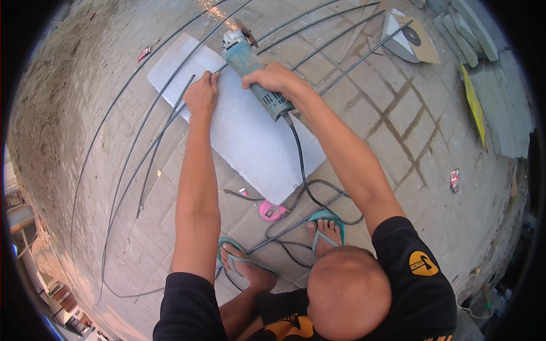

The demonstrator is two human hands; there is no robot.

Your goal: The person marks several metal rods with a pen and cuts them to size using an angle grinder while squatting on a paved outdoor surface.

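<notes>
My right hand is wrapped round the body of a teal angle grinder. Its cutting disc is at the far end, and orange sparks fly off toward the far left. My left hand is closed round a thin dark metal rod left of the grinder. Both hands are over a pale grey slab lying on the paving. The exact spot where the disc meets metal is hard to make out. A black power cable runs from the grinder's rear toward my feet.
Several long rods cross the paving on both sides of the slab. A pink tape measure sits by its near edge. Cardboard with a dark disc shape, a yellow sheet and stacked grey slabs stand at right; sand lies left.
</notes>
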